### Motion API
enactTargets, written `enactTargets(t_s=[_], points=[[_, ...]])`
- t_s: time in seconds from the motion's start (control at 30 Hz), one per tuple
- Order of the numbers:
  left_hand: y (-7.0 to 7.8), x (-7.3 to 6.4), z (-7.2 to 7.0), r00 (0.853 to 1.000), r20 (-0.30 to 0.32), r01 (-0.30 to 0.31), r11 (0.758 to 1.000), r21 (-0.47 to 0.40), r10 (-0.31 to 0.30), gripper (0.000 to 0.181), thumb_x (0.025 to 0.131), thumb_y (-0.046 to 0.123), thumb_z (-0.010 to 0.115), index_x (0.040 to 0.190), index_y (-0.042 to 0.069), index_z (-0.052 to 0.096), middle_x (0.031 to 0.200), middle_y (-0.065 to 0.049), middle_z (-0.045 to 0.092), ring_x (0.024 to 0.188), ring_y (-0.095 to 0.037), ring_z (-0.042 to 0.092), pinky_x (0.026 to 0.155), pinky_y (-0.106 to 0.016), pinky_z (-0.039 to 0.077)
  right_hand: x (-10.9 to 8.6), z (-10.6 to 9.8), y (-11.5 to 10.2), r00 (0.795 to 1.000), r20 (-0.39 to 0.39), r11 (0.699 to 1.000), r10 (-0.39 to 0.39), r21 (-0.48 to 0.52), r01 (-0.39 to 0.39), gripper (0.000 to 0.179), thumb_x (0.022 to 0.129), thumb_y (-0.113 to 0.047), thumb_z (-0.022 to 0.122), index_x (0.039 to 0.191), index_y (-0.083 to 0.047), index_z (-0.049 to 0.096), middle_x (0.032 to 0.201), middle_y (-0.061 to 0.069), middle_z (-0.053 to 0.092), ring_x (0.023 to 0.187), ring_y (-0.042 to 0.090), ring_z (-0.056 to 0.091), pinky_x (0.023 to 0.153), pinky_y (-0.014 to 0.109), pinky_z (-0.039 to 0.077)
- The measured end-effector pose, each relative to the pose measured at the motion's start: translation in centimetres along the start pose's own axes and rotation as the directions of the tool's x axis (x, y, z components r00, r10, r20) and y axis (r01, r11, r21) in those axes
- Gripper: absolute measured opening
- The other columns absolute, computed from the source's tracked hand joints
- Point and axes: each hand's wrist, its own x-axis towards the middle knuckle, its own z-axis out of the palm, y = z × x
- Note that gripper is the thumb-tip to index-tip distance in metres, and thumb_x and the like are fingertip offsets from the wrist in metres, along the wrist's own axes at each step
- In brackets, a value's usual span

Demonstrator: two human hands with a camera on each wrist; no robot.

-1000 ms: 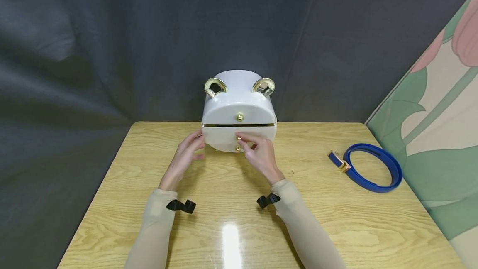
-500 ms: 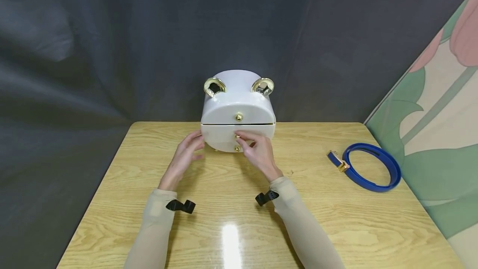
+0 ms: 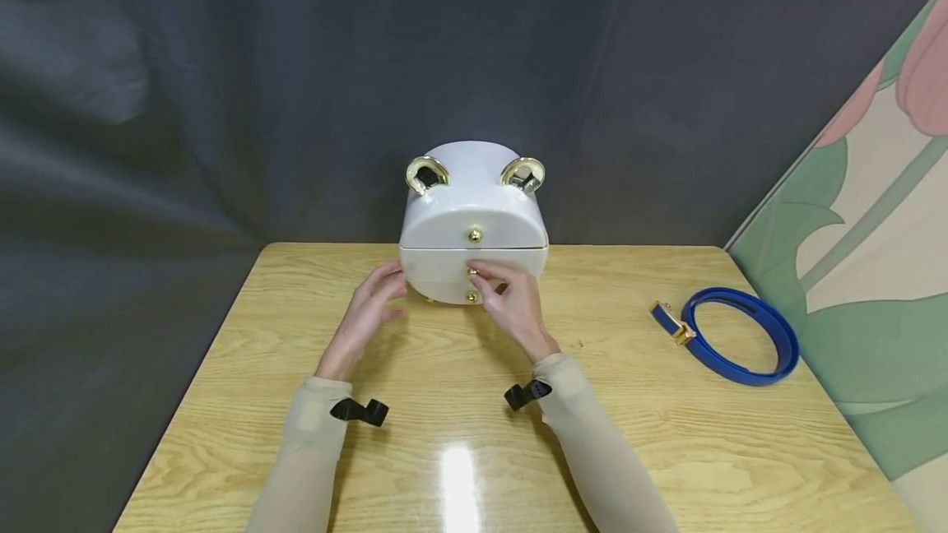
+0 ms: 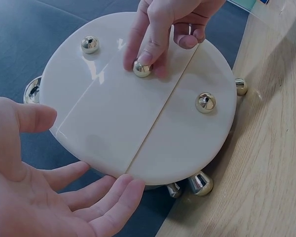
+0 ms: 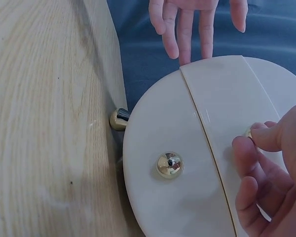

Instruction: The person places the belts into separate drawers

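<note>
My right hand (image 3: 513, 303) is pinching the middle knob (image 4: 142, 70); my relaxed left hand (image 3: 363, 311) is touching the white box (image 3: 440, 229) edgewise; surface (image 3: 741, 459) is separating box from belt (image 3: 785, 344).

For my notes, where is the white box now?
In the head view, the white box stands centrally near the table's far edge, its middle knob pinched by the right hand.

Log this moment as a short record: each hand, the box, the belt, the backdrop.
Right hand: pinches the middle gold knob
Left hand: fingers loosely extended, fingertips at the box's edge
White box: on the wooden table, only thin seams across its front
Blue belt: coiled, gold buckle, table's right side
Backdrop: dark fabric
</note>
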Motion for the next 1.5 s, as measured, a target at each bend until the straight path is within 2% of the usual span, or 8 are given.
enactTargets(t_s=[0.33, 0.57, 0.83, 0.93, 1.2, 1.5], points=[[-0.27, -0.39, -0.14, 1.0, 0.001, 0.01, 1.0, 0.007, -0.01, 0.062, 0.114, 0.04, 0.046, 0.167, 0.012, 0.031, 0.166, -0.019, 0.04, 0.152, -0.045, 0.041, 0.118, -0.062, 0.046, -0.13, 0.46, 0.4, 1.0, -0.004, 1.0, 0.012, 0.004, -0.012, 0.022, 0.098, -0.016, 0.077, 0.12, -0.015, 0.083, 0.115, 0.005, 0.082, 0.05, 0.007, 0.055, 0.047, 0.021, 0.045], [-0.14, -0.47, -0.23, 1.0, -0.001, 0.013, 1.0, 0.009, -0.013, 0.062, 0.115, 0.04, 0.046, 0.168, 0.013, 0.03, 0.167, -0.019, 0.04, 0.151, -0.045, 0.041, 0.119, -0.062, 0.044, -0.16, 0.65, 0.24, 1.0, -0.022, 1.0, 0.003, 0.023, -0.003, 0.022, 0.097, -0.014, 0.078, 0.119, -0.014, 0.083, 0.113, 0.007, 0.083, 0.054, 0.008, 0.059, 0.048, 0.021, 0.047], [0.03, -0.16, -0.14, 1.0, -0.003, 0.005, 1.0, 0.012, -0.005, 0.061, 0.114, 0.039, 0.048, 0.167, 0.015, 0.032, 0.165, -0.018, 0.042, 0.15, -0.044, 0.043, 0.118, -0.062, 0.046, 0.03, 0.48, 0.26, 1.0, -0.029, 0.998, 0.009, 0.057, -0.007, 0.022, 0.098, -0.013, 0.078, 0.119, -0.013, 0.083, 0.111, 0.01, 0.083, 0.045, 0.004, 0.057, 0.042, 0.021, 0.045], [-0.03, -0.08, -0.18, 1.0, -0.006, 0.013, 1.0, 0.006, -0.013, 0.059, 0.114, 0.036, 0.049, 0.167, 0.015, 0.032, 0.166, -0.018, 0.042, 0.15, -0.045, 0.043, 0.118, -0.062, 0.045, -0.02, 0.46, 0.36, 1.0, -0.016, 0.997, 0.016, 0.079, -0.015, 0.023, 0.098, -0.013, 0.077, 0.12, -0.011, 0.082, 0.11, 0.011, 0.083, 0.043, 0.01, 0.061, 0.04, 0.021, 0.046], [-0.39, -0.02, -0.26, 1.0, 0.001, 0.019, 1.0, 0.006, -0.019, 0.059, 0.114, 0.034, 0.05, 0.167, 0.016, 0.032, 0.168, -0.019, 0.04, 0.148, -0.045, 0.045, 0.118, -0.062, 0.045, -0.24, 0.35, 0.72, 0.999, 0.01, 0.989, 0.042, 0.144, -0.043, 0.023, 0.1, -0.013, 0.076, 0.123, -0.013, 0.082, 0.107, 0.013, 0.082, 0.05, 0.043, 0.066, 0.041, 0.022, 0.048], [-0.24, 0.11, -0.24, 1.0, 0.011, 0.017, 1.0, 0.017, -0.017, 0.059, 0.114, 0.035, 0.048, 0.167, 0.016, 0.031, 0.168, -0.018, 0.04, 0.146, -0.041, 0.048, 0.117, -0.058, 0.048, -0.26, 0.02, 0.66, 0.999, 0.016, 0.987, 0.036, 0.159, -0.038, 0.024, 0.1, -0.013, 0.076, 0.124, -0.011, 0.081, 0.109, 0.014, 0.082, 0.048, 0.043, 0.064, 0.04, 0.021, 0.046]])
